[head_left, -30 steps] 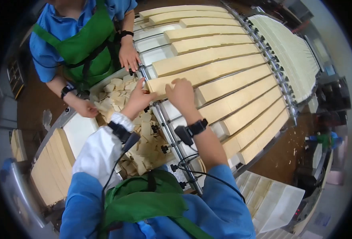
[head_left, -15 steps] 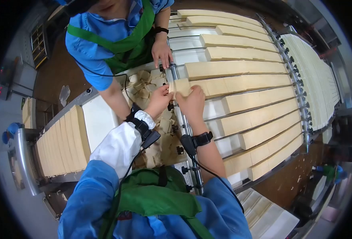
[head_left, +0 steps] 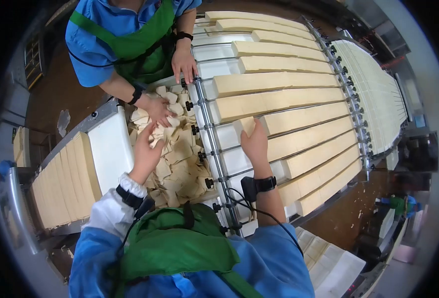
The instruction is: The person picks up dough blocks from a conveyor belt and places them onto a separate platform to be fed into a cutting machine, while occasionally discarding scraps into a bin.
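Long pale strips (head_left: 279,99) lie side by side across a roller conveyor. My right hand (head_left: 255,145) rests on the near end of one strip (head_left: 245,125), fingers curled over its cut end. My left hand (head_left: 147,151) reaches into a pile of pale offcut pieces (head_left: 179,169) left of the conveyor rail (head_left: 209,144). A small piece sits at its fingertips; whether it is gripped is unclear. Both wrists carry black bands with cables.
A co-worker in blue with a green apron stands opposite, one hand (head_left: 183,62) on the rail, the other hand (head_left: 156,109) in the offcut pile. Stacked slabs (head_left: 63,184) lie on a belt at left. A wide pale sheet (head_left: 378,84) runs at right. White trays (head_left: 331,260) stand lower right.
My left hand left the strip's end and swung left and down into the offcut pile. My right hand shifted to the end of a nearer strip. The co-worker's hand moved into the pile.
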A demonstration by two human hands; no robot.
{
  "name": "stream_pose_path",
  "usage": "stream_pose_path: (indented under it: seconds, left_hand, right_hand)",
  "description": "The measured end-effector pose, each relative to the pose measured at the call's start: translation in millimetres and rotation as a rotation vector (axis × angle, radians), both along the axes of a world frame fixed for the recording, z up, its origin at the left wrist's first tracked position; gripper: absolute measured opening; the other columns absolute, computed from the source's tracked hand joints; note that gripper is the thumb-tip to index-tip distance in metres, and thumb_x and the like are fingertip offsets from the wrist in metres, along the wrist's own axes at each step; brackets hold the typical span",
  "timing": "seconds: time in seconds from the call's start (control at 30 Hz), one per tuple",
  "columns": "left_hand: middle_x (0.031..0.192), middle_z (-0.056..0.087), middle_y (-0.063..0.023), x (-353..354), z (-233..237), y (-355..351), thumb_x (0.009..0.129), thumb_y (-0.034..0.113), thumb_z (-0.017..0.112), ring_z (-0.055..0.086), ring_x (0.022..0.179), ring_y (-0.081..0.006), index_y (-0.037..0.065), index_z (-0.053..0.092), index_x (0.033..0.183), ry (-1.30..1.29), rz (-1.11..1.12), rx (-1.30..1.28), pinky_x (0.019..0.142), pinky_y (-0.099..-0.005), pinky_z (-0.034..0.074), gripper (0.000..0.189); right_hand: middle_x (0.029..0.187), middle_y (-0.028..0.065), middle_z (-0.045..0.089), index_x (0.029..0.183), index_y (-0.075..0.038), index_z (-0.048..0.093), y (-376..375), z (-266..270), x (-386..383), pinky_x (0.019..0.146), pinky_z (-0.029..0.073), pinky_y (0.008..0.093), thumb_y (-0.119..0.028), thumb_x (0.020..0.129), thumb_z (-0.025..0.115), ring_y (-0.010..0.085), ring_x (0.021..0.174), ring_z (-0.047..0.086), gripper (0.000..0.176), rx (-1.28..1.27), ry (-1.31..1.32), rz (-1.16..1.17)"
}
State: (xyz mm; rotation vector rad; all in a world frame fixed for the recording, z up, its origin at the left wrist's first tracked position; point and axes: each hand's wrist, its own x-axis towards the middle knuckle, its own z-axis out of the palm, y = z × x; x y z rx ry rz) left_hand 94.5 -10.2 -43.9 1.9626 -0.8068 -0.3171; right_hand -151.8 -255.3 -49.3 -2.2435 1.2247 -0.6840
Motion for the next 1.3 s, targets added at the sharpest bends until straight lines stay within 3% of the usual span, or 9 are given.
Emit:
stream_pose_path:
  seconds: [0.17,0.27,0.37,0.63,0.83,0.97,1.03,1.1,1.3]
  left_hand:
    - [0.13,0.061,-0.0181,-25,-3,45,0.085,0.01,0.071,0.063,0.115,-0.0308,0.006,0.057,0.136,0.087,-0.044,0.1,0.091,-0.0392,0.055,0.053]
    - [0.126,0.061,-0.0174,-39,20,55,0.084,0.007,0.07,0.062,0.113,-0.032,0.004,0.06,0.129,0.088,-0.067,0.11,0.089,-0.0384,0.055,0.046]
    - [0.125,0.059,-0.0169,-46,25,67,0.083,0.004,0.069,0.06,0.113,-0.0311,0.004,0.061,0.125,0.074,-0.064,0.066,0.089,-0.0371,0.056,0.043]
    - [0.122,0.059,-0.0148,-46,3,119,0.081,0.003,0.07,0.06,0.11,-0.0284,0.006,0.062,0.123,0.105,0.08,-0.015,0.088,-0.0365,0.056,0.042]
    - [0.105,0.061,-0.0149,-38,-45,205,0.08,0.007,0.07,0.062,0.094,-0.0268,0.006,0.063,0.121,0.132,0.329,0.022,0.081,-0.0381,0.056,0.042]
    - [0.082,0.056,-0.0075,-31,-68,268,0.078,0.004,0.07,0.058,0.073,-0.0201,0.01,0.059,0.123,0.315,0.505,0.152,0.063,-0.0369,0.051,0.047]
    - [0.077,0.052,-0.0038,-26,-64,289,0.077,0.002,0.07,0.054,0.067,-0.0165,0.013,0.056,0.125,0.489,0.656,0.007,0.058,-0.0348,0.047,0.051]
    - [0.072,0.046,0.0023,-16,-78,322,0.077,-0.005,0.069,0.045,0.059,-0.0087,0.019,0.046,0.137,0.695,0.833,-0.112,0.048,-0.0286,0.039,0.068]
    - [0.077,0.054,-0.001,23,-81,376,0.079,-0.003,0.07,0.052,0.064,-0.0095,0.021,0.037,0.152,0.77,0.804,-0.128,0.054,-0.0269,0.044,0.084]
  right_hand:
    - [0.119,0.0336,0.06,0.131,0.011,0.048,-22,-17,-1,0.102,0.044,0.0549,-0.009,0.08,0.07,0.0495,0.116,0.056,0.059,0.083,0.139,-0.075]
    - [0.139,0.0349,0.049,0.141,0.011,0.041,-10,-15,13,0.113,0.031,0.0596,-0.017,0.08,0.071,0.0486,0.135,0.044,0.073,-0.11,0.472,-0.154]
    - [0.162,0.0345,0.019,0.157,0.01,0.016,-29,-44,14,0.121,0.01,0.065,-0.04,0.084,0.073,0.047,0.153,0.014,0.105,-0.225,0.745,-0.291]
    - [0.164,0.0291,0.02,0.157,0.007,0.022,-43,-11,10,0.117,0.015,0.0708,-0.061,0.083,0.072,0.0471,0.153,0.017,0.112,-0.089,0.945,-0.352]
    - [0.157,0.028,0.034,0.148,0.004,0.04,83,29,95,0.113,0.022,0.0718,-0.044,0.085,0.072,0.0481,0.146,0.027,0.085,-0.538,0.547,0.209]
    - [0.146,0.0301,0.046,0.145,0.003,0.046,189,20,172,0.117,0.03,0.0559,-0.037,0.084,0.074,0.046,0.139,0.04,0.078,-0.275,0.34,0.891]
    - [0.146,0.0314,0.047,0.146,0.004,0.044,239,58,220,0.119,0.033,0.0462,-0.035,0.084,0.076,0.0462,0.14,0.04,0.08,0.201,0.557,1.289]
    - [0.151,0.0318,0.041,0.147,0.006,0.042,271,22,250,0.12,0.032,0.046,-0.034,0.084,0.077,0.0465,0.143,0.036,0.082,0.097,0.65,1.603]
    - [0.155,0.0288,0.037,0.149,0.009,0.036,358,-32,403,0.122,0.027,0.0474,-0.027,0.087,0.072,0.0432,0.147,0.032,0.08,-0.152,0.347,1.291]
